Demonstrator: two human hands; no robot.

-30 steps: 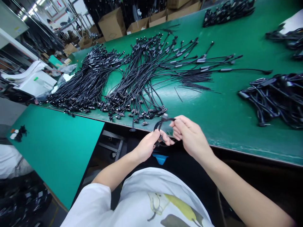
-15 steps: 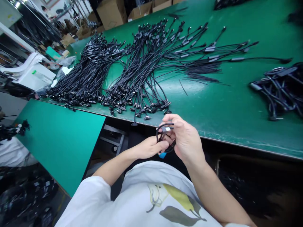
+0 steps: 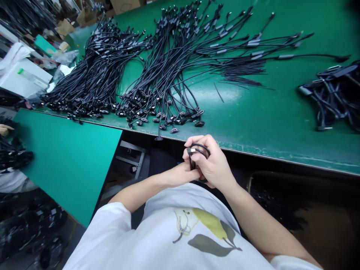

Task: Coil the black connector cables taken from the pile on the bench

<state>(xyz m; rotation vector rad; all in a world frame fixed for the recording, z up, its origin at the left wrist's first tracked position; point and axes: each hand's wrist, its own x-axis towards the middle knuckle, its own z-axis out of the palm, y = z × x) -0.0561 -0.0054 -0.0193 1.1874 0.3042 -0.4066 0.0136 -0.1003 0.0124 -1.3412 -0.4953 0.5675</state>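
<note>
A coiled black cable (image 3: 203, 147) with a metal-tipped plug is held between my two hands, just in front of the table edge. My right hand (image 3: 215, 162) is closed around the loops, with the plug showing near its thumb and fingers. Beneath the coil, my left hand (image 3: 184, 174) pinches its lower part; its fingertips are partly hidden behind the right hand. On the table beyond lies a spread of loose black cables (image 3: 168, 71), their flanged connectors toward me. Several thin black ties (image 3: 243, 71) lie beside them.
The green table (image 3: 253, 112) runs across in front of me. A second cable pile (image 3: 95, 71) lies left, and bundled cables (image 3: 334, 93) lie right. A lower green board (image 3: 67, 161) adjoins at left, where another person's hand (image 3: 5, 129) shows. A white box (image 3: 25, 78) stands back left.
My right hand has closed in around the coil, and the plug has turned to sit at the fingers. The view has tilted down a little. Another person's hand has appeared at far left.
</note>
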